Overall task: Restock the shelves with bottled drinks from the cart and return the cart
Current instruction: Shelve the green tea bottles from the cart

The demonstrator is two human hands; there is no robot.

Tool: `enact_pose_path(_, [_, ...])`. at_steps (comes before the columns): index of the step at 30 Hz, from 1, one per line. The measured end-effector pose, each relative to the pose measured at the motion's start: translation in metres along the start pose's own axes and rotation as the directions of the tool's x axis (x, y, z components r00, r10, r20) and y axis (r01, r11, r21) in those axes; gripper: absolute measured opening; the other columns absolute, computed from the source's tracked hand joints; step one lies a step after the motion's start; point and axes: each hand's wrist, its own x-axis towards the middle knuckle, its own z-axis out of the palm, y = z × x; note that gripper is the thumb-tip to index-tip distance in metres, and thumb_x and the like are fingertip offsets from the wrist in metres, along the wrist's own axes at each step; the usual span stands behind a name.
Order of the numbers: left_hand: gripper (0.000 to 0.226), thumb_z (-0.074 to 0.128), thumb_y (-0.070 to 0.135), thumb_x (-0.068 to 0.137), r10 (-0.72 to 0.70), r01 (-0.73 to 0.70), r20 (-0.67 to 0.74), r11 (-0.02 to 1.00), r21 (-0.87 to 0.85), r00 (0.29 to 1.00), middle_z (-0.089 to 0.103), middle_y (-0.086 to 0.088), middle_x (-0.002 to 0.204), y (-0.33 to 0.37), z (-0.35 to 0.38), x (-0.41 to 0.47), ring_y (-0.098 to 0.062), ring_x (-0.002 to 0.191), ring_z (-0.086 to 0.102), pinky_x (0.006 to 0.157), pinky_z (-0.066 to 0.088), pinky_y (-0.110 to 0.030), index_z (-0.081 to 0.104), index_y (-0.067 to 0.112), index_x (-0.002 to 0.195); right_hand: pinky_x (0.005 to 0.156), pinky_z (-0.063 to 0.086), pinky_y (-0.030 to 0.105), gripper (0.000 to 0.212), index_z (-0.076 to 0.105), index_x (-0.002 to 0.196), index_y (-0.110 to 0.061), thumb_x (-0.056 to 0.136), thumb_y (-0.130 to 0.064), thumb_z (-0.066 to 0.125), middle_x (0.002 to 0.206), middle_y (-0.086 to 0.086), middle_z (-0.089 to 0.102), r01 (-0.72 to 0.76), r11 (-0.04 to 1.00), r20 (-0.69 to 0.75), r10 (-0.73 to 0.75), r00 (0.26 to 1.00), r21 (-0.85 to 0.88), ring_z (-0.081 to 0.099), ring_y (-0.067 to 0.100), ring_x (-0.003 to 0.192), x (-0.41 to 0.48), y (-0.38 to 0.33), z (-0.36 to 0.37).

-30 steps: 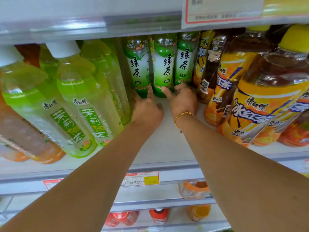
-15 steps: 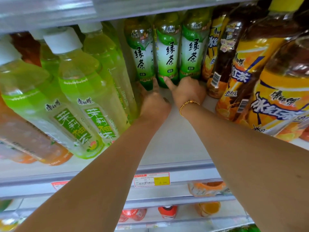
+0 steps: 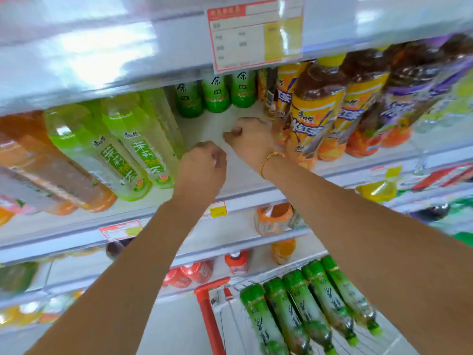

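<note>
Above the cart (image 3: 317,326), both bare hands hovered over the open white strip of the shelf (image 3: 238,175), each empty. On the left hand (image 3: 202,167) the fingers were curled loosely into the palm, holding nothing, just beside the pale green jasmine-tea bottles (image 3: 122,149) that stood on that side of the shelf. On the right hand (image 3: 252,142), which wore a gold bracelet (image 3: 271,160) at the wrist, the fingers were likewise bent inward and narrow, gripping nothing; its back lay close against the yellow-labelled iced-tea bottles (image 3: 314,116), though whether it touched them could not be told. At the back of the shelf, beyond both hands and well apart from them, three green-tea bottles (image 3: 217,94) stood upright in a row. Inside the cart, whose red handle (image 3: 210,313) showed at its near corner, four more green-tea bottles (image 3: 307,308) lay on their sides, side by side. A red-bordered price tag (image 3: 256,34) hung from the edge of the shelf above.
</note>
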Motion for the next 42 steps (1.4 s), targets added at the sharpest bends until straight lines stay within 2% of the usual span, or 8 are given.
enact_pose_path(2, [0.018, 0.05, 0.024, 0.09, 0.043, -0.116, -0.232, 0.944, -0.31, 0.972, 0.056, -0.011, 0.087, 0.017, -0.012, -0.045, -0.024, 0.077, 0.058, 0.069, 0.048, -0.036, 0.051, 0.006, 0.087, 0.063, 0.032, 0.028, 0.021, 0.058, 0.071, -0.011, 0.083, -0.029, 0.061, 0.071, 0.001, 0.05, 0.203, 0.962, -0.299, -0.143, 0.943, 0.182, 0.048, 0.017, 0.069, -0.053, -0.002, -0.018])
enact_pose_path(4, [0.017, 0.05, 0.025, 0.091, 0.082, -0.154, -0.199, 0.912, -0.38, 0.977, 0.05, 0.0, 0.082, 0.029, -0.01, -0.09, -0.016, 0.074, 0.054, 0.068, 0.049, -0.032, 0.046, 0.01, 0.085, 0.059, 0.028, 0.021, 0.023, 0.051, 0.067, -0.014, 0.082, -0.028, 0.062, 0.066, -0.01, 0.035, 0.285, 0.933, -0.391, -0.184, 0.902, 0.22, 0.035, 0.007, 0.061, -0.107, 0.012, -0.032])
enact_pose_path(9, [0.015, 0.057, 0.018, 0.089, 0.2, -0.111, 0.263, 0.942, -0.317, 0.944, 0.05, 0.014, 0.08, 0.015, 0.055, -0.172, -0.001, 0.072, 0.055, 0.069, 0.047, -0.022, 0.045, 0.028, 0.087, 0.061, 0.042, 0.017, 0.015, 0.048, 0.082, -0.02, 0.087, -0.027, 0.059, 0.076, -0.012, 0.049, -0.115, 0.971, -0.054, 0.129, 0.99, 0.21, 0.045, 0.006, 0.063, -0.21, 0.105, -0.015])
enact_pose_path(15, [0.046, 0.052, 0.016, 0.092, 0.092, -0.199, 0.845, 0.98, 0.017, 0.526, 0.037, 0.004, 0.141, -0.038, 0.161, -0.236, -0.013, 0.129, 0.042, 0.1, 0.031, -0.017, 0.04, 0.023, 0.135, 0.065, 0.039, 0.024, 0.016, 0.048, 0.086, -0.02, 0.091, -0.035, 0.05, 0.074, -0.007, 0.044, -0.536, 0.818, 0.531, 0.555, 0.641, -0.207, 0.05, 0.018, 0.08, -0.317, 0.224, 0.063])
enact_pose_path(19, [0.061, 0.057, 0.011, 0.087, 0.039, -0.301, 0.921, 0.95, 0.086, 0.387, 0.025, 0.001, 0.151, -0.061, 0.207, -0.246, -0.014, 0.139, 0.026, 0.11, 0.026, -0.023, 0.032, 0.021, 0.142, 0.075, 0.046, 0.029, 0.038, 0.059, 0.111, -0.004, 0.092, -0.036, 0.051, 0.099, 0.011, 0.062, -0.705, 0.682, 0.53, 0.677, 0.511, -0.193, 0.06, 0.026, 0.095, -0.354, 0.256, 0.088])
enact_pose_path(24, [0.044, 0.057, -0.001, 0.082, 0.064, -0.555, 0.957, 0.825, 0.109, 0.282, 0.054, -0.005, 0.127, -0.056, 0.248, -0.244, -0.023, 0.122, 0.047, 0.101, 0.039, -0.032, 0.056, 0.012, 0.124, 0.066, 0.046, 0.026, 0.038, 0.057, 0.115, 0.001, 0.092, -0.029, 0.054, 0.091, 0.008, 0.06, -0.836, 0.509, 0.56, 0.761, 0.326, -0.205, 0.056, 0.021, 0.086, -0.369, 0.28, 0.11])
enact_pose_path(31, [0.079, 0.082, 0.026, 0.065, -0.063, -0.767, 0.998, 0.64, 0.043, 0.004, 0.054, -0.006, 0.126, -0.06, 0.275, -0.215, -0.025, 0.115, 0.046, 0.097, 0.043, -0.037, 0.045, 0.022, 0.134, 0.055, 0.039, 0.018, 0.007, 0.049, 0.093, -0.007, 0.092, -0.013, 0.046, 0.077, 0.002, 0.048, -0.758, 0.574, 0.641, 0.715, 0.279, -0.31, 0.056, 0.019, 0.087, -0.365, 0.295, 0.135])
enact_pose_path(42, [0.053, 0.069, 0.01, 0.078, 0.093, -0.756, 0.987, 0.654, 0.037, 0.129, 0.053, -0.005, 0.122, -0.058, 0.265, -0.22, -0.021, 0.112, 0.046, 0.091, 0.041, -0.03, 0.047, 0.018, 0.125, 0.048, 0.04, 0.018, 0.023, 0.045, 0.08, -0.012, 0.084, -0.022, 0.065, 0.084, 0.006, 0.06, -0.897, 0.435, 0.567, 0.76, 0.319, -0.078, 0.059, 0.018, 0.076, -0.369, 0.28, 0.116])
